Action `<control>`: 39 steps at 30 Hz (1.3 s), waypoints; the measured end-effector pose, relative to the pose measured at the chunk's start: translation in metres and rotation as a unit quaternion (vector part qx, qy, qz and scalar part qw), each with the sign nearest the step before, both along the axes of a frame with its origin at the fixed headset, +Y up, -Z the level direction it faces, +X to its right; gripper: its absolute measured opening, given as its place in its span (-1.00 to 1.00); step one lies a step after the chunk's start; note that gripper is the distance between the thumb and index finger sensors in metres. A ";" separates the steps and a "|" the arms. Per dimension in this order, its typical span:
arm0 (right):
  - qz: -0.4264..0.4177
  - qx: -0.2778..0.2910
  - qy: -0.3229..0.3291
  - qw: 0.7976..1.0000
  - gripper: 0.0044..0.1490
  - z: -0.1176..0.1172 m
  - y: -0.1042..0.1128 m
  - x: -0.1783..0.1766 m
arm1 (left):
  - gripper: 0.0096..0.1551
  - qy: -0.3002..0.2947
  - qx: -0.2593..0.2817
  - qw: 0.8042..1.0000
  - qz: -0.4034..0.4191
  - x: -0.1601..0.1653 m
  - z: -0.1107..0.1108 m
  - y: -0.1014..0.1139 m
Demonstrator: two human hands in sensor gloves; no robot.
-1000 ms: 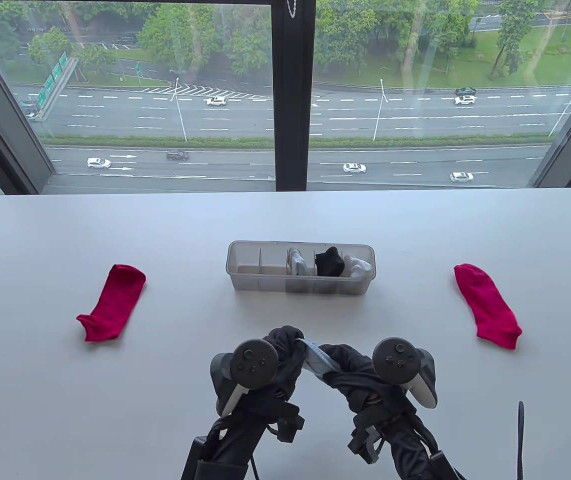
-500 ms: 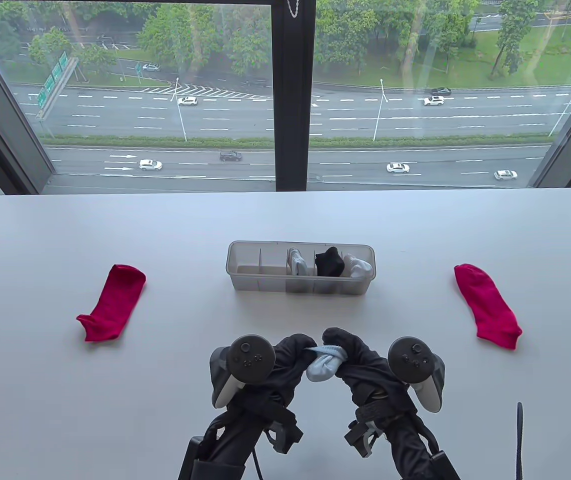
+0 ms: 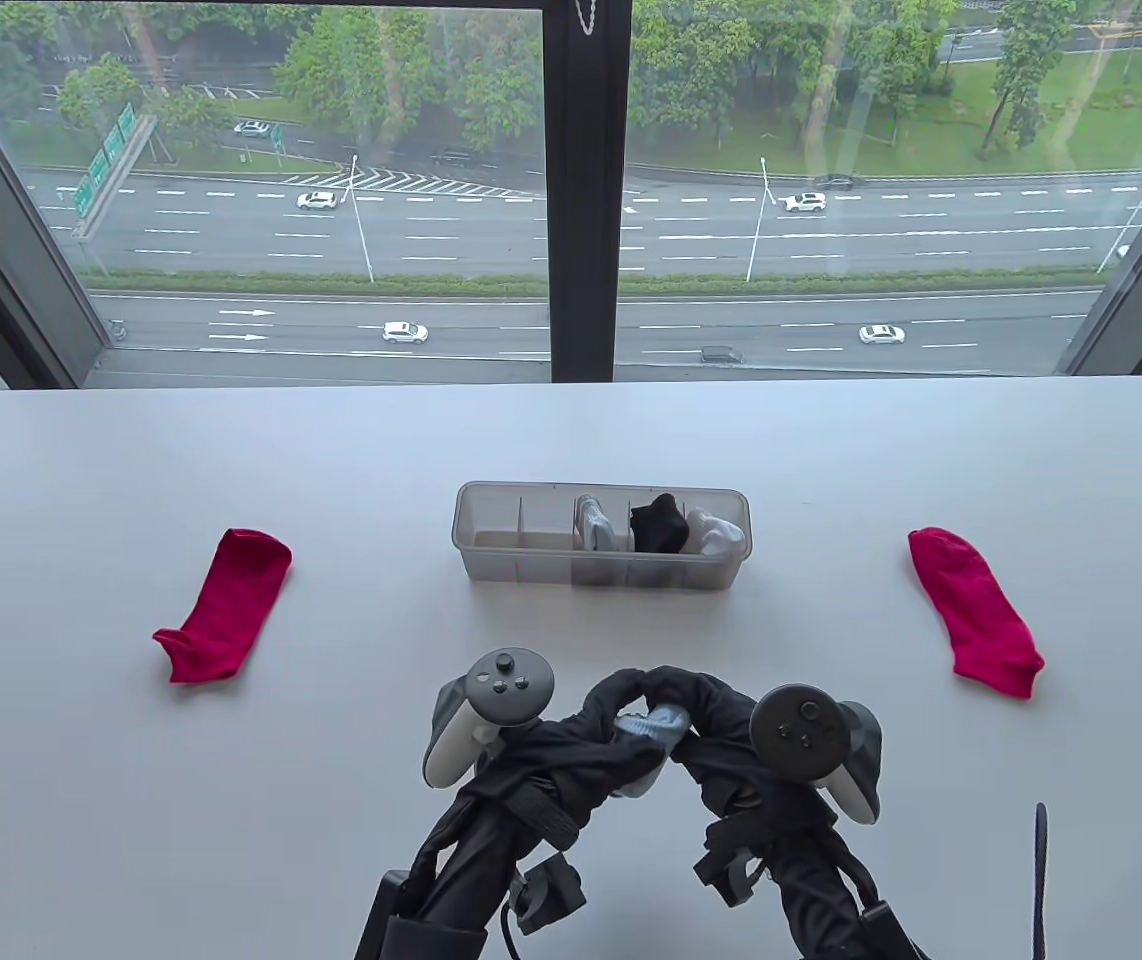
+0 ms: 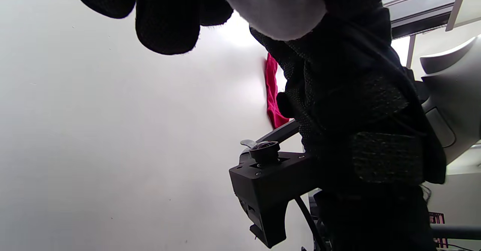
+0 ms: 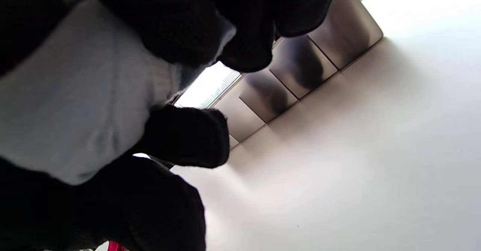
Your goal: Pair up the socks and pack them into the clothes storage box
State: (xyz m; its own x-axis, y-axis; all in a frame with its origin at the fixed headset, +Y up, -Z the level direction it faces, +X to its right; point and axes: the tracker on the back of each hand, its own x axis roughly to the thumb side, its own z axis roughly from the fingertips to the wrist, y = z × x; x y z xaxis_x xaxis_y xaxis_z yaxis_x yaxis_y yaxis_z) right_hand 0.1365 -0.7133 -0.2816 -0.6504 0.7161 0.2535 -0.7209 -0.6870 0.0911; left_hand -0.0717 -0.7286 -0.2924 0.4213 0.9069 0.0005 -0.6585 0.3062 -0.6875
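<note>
Both gloved hands meet above the table's near middle around a rolled light blue sock bundle [image 3: 653, 724]. My left hand [image 3: 609, 712] and right hand [image 3: 693, 704] each curl their fingers on it. The bundle fills the left of the right wrist view [image 5: 82, 104] and shows pale at the top of the left wrist view [image 4: 274, 6]. The clear divided storage box [image 3: 491, 560] stands behind the hands; its three right compartments hold a grey-white pair [image 3: 593, 527], a black pair [image 3: 659, 525] and a white pair [image 3: 716, 535]. One red sock [image 3: 226, 605] lies at the left, another red sock [image 3: 976, 612] at the right.
The white table [image 3: 331, 450] ends at a window with a dark centre post [image 3: 586, 190]. A black cable [image 3: 1039, 880] hangs at the near right edge. The box's two left compartments [image 3: 516, 520] hold nothing.
The hands have turned round the blue bundle. The left tracker swung up and left, the right hand's shifted left, and less of the sock shows between the fingers than before.
</note>
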 end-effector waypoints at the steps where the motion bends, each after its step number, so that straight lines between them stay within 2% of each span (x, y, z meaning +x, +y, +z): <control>1: 0.014 0.011 -0.004 1.000 -0.13 0.000 0.000 0.002 | -0.11 0.047 0.020 0.998 0.028 0.000 0.000 0.005; 2: 0.003 0.011 -0.005 1.000 -0.04 0.001 0.000 0.005 | -0.17 0.091 0.034 0.994 0.044 -0.003 -0.001 0.010; 4: -0.050 0.009 -0.009 0.999 -0.01 0.002 0.002 0.009 | -0.18 0.137 0.061 0.988 0.038 -0.012 -0.001 0.012; 7: -0.058 0.021 0.025 0.998 -0.21 0.003 0.007 0.009 | -0.22 0.159 0.050 0.984 0.060 -0.019 -0.002 0.007; 8: -0.039 0.017 0.040 0.998 -0.21 0.003 0.006 0.004 | -0.23 0.153 0.042 0.984 0.083 -0.017 -0.003 0.006; 10: -0.019 0.026 0.025 0.999 -0.14 0.005 0.006 -0.001 | -0.24 0.136 0.019 0.982 0.126 -0.013 -0.002 0.003; 12: -0.013 0.051 0.005 0.999 -0.18 0.007 0.008 -0.001 | -0.25 0.135 0.006 0.979 0.152 -0.012 -0.001 0.002; 14: 0.009 0.077 -0.010 0.997 -0.25 0.008 0.008 0.003 | -0.26 0.103 0.006 0.984 0.146 -0.008 -0.001 0.005; 16: 0.015 0.090 -0.016 0.996 -0.24 0.009 0.008 0.005 | -0.27 0.104 0.023 0.985 0.135 -0.006 -0.001 0.006; 18: 0.010 0.095 -0.018 0.995 -0.25 0.010 0.009 0.004 | -0.26 0.095 0.014 0.985 0.145 -0.006 -0.001 0.006; 21: 0.018 0.099 -0.031 0.994 -0.40 0.010 0.010 0.004 | -0.25 0.093 0.013 0.985 0.145 -0.006 0.000 0.006; 24: 0.018 0.072 -0.037 0.997 -0.46 0.005 0.005 0.008 | -0.24 0.093 0.033 0.986 0.135 -0.002 0.002 0.010; 32: -0.058 -0.035 -0.020 0.998 -0.50 -0.011 -0.014 0.029 | -0.30 -0.023 0.025 0.996 0.082 0.010 0.003 0.009; 33: -0.083 -0.050 -0.009 0.995 -0.51 -0.014 -0.017 0.034 | -0.30 -0.049 0.025 0.996 0.065 0.014 0.006 0.009; 35: -0.120 -0.072 0.017 0.990 -0.51 -0.014 -0.018 0.038 | -0.29 -0.060 0.035 0.997 0.044 0.021 0.009 0.011; 37: -0.123 -0.051 0.026 0.991 -0.51 -0.012 -0.011 0.036 | -0.31 -0.077 0.037 0.996 0.023 0.026 0.010 0.011; 39: -0.129 -0.043 0.063 0.989 -0.51 -0.008 -0.002 0.027 | -0.34 -0.083 0.034 0.996 -0.004 0.027 0.011 0.013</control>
